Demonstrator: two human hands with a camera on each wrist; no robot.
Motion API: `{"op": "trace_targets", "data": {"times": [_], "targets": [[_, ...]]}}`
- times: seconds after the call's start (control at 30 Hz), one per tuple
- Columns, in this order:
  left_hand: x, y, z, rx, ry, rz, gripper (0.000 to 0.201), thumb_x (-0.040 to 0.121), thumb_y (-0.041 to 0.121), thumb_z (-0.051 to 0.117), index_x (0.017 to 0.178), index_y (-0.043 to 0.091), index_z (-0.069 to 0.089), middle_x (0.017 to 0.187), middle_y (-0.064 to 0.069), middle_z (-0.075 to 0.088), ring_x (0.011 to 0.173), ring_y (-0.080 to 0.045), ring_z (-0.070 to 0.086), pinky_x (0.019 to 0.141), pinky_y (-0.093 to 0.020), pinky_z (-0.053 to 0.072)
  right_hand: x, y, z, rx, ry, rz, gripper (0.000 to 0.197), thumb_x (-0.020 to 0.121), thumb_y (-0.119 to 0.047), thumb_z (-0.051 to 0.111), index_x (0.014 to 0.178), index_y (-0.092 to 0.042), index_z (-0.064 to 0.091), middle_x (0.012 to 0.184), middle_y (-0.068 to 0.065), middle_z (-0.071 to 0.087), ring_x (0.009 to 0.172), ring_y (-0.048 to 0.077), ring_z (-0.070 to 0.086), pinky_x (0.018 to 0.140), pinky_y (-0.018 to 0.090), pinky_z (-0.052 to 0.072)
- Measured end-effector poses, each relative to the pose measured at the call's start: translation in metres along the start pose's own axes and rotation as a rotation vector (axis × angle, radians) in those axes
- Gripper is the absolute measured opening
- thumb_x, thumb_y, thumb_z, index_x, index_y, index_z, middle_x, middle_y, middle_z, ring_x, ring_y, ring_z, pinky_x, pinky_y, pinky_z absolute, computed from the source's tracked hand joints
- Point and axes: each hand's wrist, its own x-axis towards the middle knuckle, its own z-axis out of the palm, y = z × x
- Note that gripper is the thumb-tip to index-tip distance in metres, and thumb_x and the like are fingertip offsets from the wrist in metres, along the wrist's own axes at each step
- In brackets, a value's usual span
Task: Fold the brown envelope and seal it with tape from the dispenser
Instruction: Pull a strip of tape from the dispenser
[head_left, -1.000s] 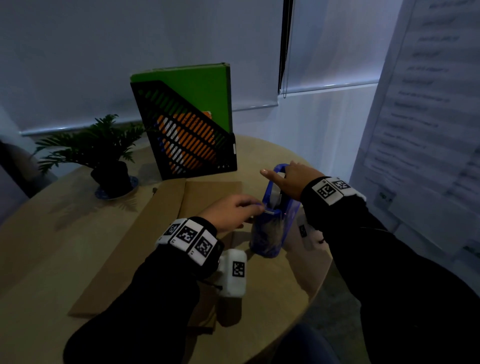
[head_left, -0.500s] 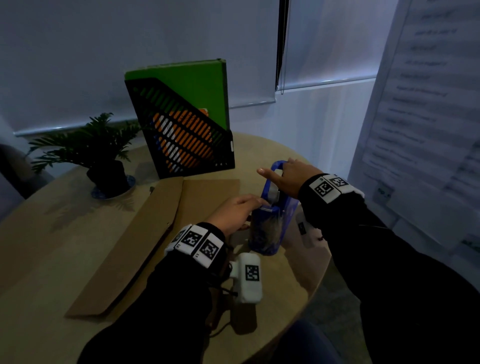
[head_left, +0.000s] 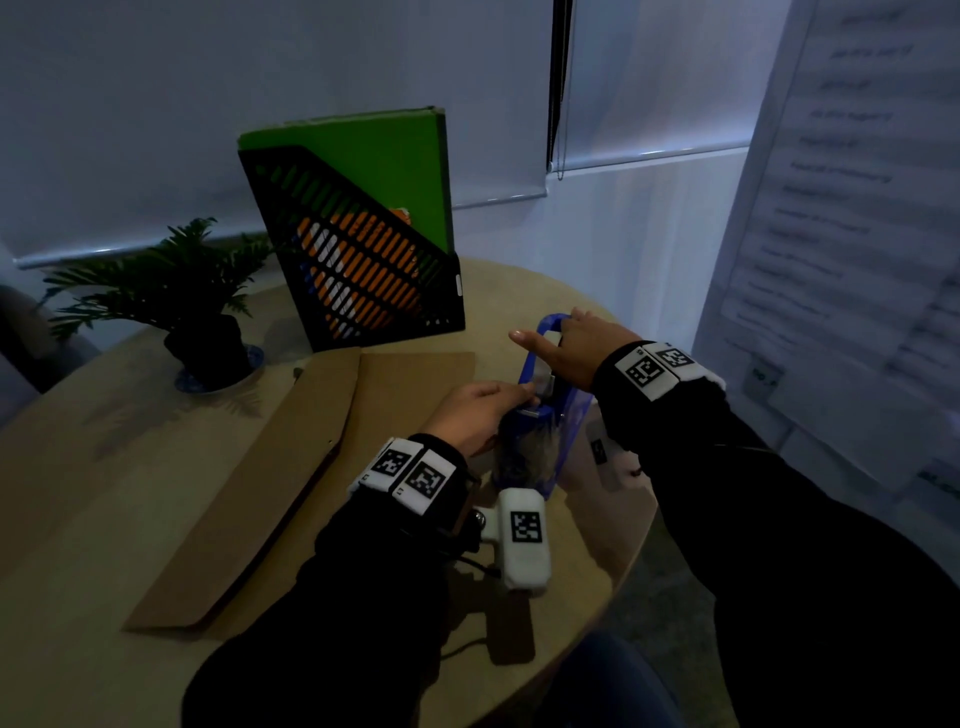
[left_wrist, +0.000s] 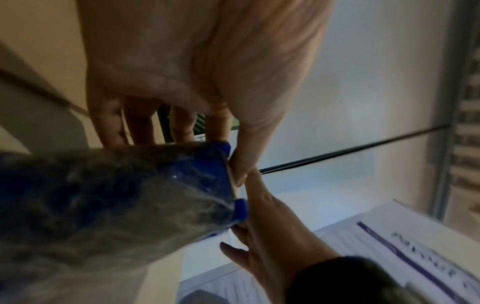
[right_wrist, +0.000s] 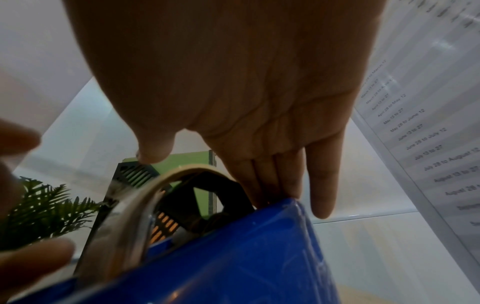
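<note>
The brown envelope (head_left: 311, 457) lies flat on the round table (head_left: 104, 519), with a long flap folded along its left side. To its right stands the blue tape dispenser (head_left: 540, 447). My right hand (head_left: 576, 348) rests on top of it with straight fingers, index pointing left. In the right wrist view those fingers (right_wrist: 272, 179) lie against the blue body (right_wrist: 233, 257) beside the tape roll (right_wrist: 145, 195). My left hand (head_left: 483, 410) is at the cutter end. Its thumb (left_wrist: 241, 164) presses the metal blade edge of the dispenser (left_wrist: 130, 195), pinching the tape end there.
A black mesh file holder (head_left: 363, 270) with green and orange folders stands behind the envelope. A small potted plant (head_left: 171, 280) sits at the back left. Printed sheets (head_left: 831, 208) hang on the right. The table's edge (head_left: 639, 545) runs just right of the dispenser.
Both hands stay on the dispenser. My left wrist has sunk a little toward me while its fingers keep at the cutter.
</note>
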Motion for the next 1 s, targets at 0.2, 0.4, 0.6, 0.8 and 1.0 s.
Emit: {"op": "trace_targets", "data": {"times": [0.2, 0.4, 0.6, 0.8, 1.0], "targets": [[-0.001, 0.005, -0.002, -0.04, 0.013, -0.044, 0.015, 0.085, 0.035, 0.066, 0.077, 0.023, 0.07, 0.096, 0.004, 0.068, 0.096, -0.021, 0.058, 0.086, -0.036, 0.047, 0.002, 0.003, 0.002, 0.014, -0.006, -0.003, 0.096, 0.08, -0.082, 0.015, 0.13, -0.01, 0.055, 0.14, 0.019, 0.044, 0.126, 0.032, 0.047, 0.106, 0.044, 0.037], [-0.003, 0.02, 0.002, -0.051, 0.048, 0.015, 0.016, 0.086, 0.029, 0.065, 0.074, 0.019, 0.067, 0.091, 0.002, 0.067, 0.094, -0.021, 0.056, 0.09, -0.04, 0.045, 0.006, 0.004, 0.004, 0.02, 0.008, -0.012, 0.097, 0.076, -0.085, 0.015, 0.127, -0.013, 0.057, 0.137, 0.019, 0.046, 0.125, 0.032, 0.047, 0.105, 0.044, 0.038], [-0.007, 0.009, -0.004, -0.041, 0.051, 0.008, 0.013, 0.087, 0.024, 0.065, 0.08, 0.014, 0.069, 0.088, 0.004, 0.07, 0.098, -0.015, 0.059, 0.103, -0.049, 0.043, 0.006, 0.003, 0.004, 0.005, 0.007, -0.002, 0.099, 0.078, -0.084, 0.015, 0.132, -0.011, 0.053, 0.141, 0.019, 0.044, 0.129, 0.032, 0.045, 0.106, 0.044, 0.036], [-0.014, 0.001, -0.011, -0.048, 0.03, 0.003, 0.018, 0.087, 0.025, 0.065, 0.073, 0.014, 0.067, 0.091, 0.005, 0.069, 0.098, -0.012, 0.053, 0.086, -0.039, 0.046, 0.007, 0.004, 0.003, 0.017, -0.01, -0.003, 0.101, 0.075, -0.086, 0.012, 0.131, -0.013, 0.054, 0.143, 0.019, 0.042, 0.127, 0.033, 0.047, 0.106, 0.045, 0.038], [-0.016, -0.009, -0.013, -0.043, -0.019, -0.007, 0.019, 0.09, 0.022, 0.062, 0.075, 0.011, 0.067, 0.096, 0.001, 0.069, 0.113, -0.019, 0.056, 0.103, -0.045, 0.042, 0.004, 0.0, 0.002, 0.009, -0.007, 0.021, 0.099, 0.076, -0.086, 0.014, 0.132, -0.014, 0.054, 0.145, 0.017, 0.04, 0.129, 0.033, 0.046, 0.106, 0.046, 0.038]]}}
